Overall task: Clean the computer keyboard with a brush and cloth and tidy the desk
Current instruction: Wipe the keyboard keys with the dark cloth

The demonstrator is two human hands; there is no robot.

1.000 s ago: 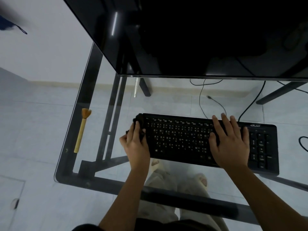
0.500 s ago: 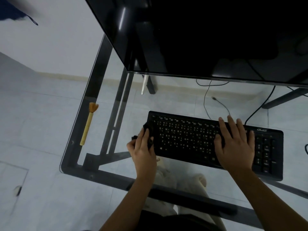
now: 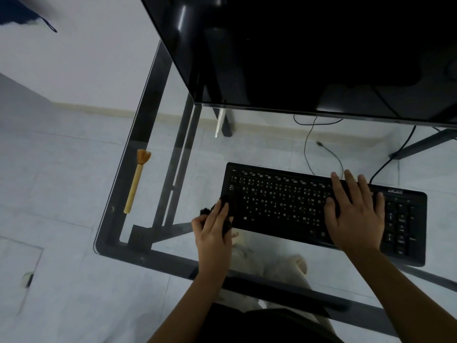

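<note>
The wiping step is in hand. The black keyboard (image 3: pixel 284 204) lies flat on the glass surface (image 3: pixel 202 154), in front of the dark monitor (image 3: pixel 296 45) and slightly askew, its right end nearer the person. The left hand (image 3: pixel 214 233) sits at the keyboard's left end, near the front corner. Its fingers (image 3: pixel 217 214) are curled around a bunched dark cloth (image 3: pixel 207 211), which pokes out past the knuckles and meets the keyboard's side edge. The right hand (image 3: pixel 356 214) lies flat on the keys just left of the number pad, fingers (image 3: pixel 340 186) spread and straight, grasping nothing and apparently pinning the board so it does not slide on the glass. The brush (image 3: pixel 134 184) rests by itself near the left rim of the surface, bristles pointing away from the person, well apart from the keyboard and from both hands, so the brushing looks either finished or not wanted just now. The next move probably calls for drawing the cloth along the edge or across the key rows with light, even pressure while the right hand holds firm, and shifting that hand when the cloth reaches it. How much of the board is already wiped cannot be judged in this dim light. Tidying the surface remains to be done.
</note>
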